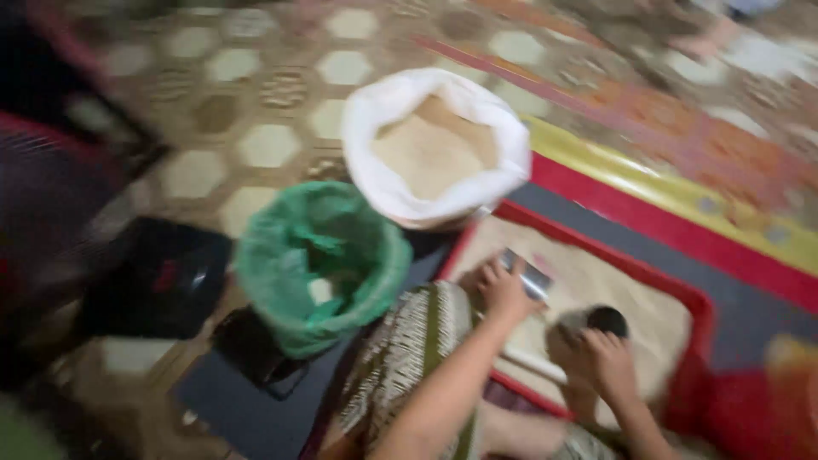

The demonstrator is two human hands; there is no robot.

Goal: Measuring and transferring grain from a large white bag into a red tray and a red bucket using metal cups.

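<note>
The picture is blurred by motion. My left hand (503, 290) grips a small shiny metal cup (530, 274) over a red-rimmed tray (694, 300) spread with pale tan grain. My right hand (601, 358) holds a dark round object (607, 320), perhaps a small container, just above the same tray. A white sack (434, 145), rolled open at the top and filled with tan grain or flour, stands just beyond the tray. Patterned cloth (409, 358) covers my knee beside my left forearm.
A bin lined with a green plastic bag (319, 264) stands left of the tray. A black object (158, 281) lies further left on the tiled floor. A dark mat with red and yellow borders (682, 213) runs under the tray. A red shape (741, 409) sits at lower right.
</note>
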